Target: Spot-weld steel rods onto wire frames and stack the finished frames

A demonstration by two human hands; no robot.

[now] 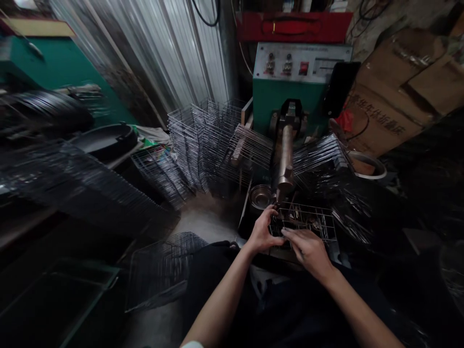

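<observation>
A rectangular wire grid panel (319, 209) lies in front of me, below the electrode arm (285, 159) of a green spot-welding machine (259, 101). My left hand (263, 231) grips the panel's left side close to the electrode tip, its fingers curled at the wire. Over the near edge of the panel is my right hand (306, 246), fingers bent and close together, their tips near my left thumb. Whatever small thing those right fingers may pinch is too dim to make out. Small metal bits show beneath the wires.
Stacked wire grids (197, 140) stand left of the machine, with more grids (163, 270) by my leg. Bundled wires (319, 154) lie to the right. A round metal dish (261, 196) sits beside the electrode. Behind are a red toolbox (295, 26) and a cardboard box (384, 106).
</observation>
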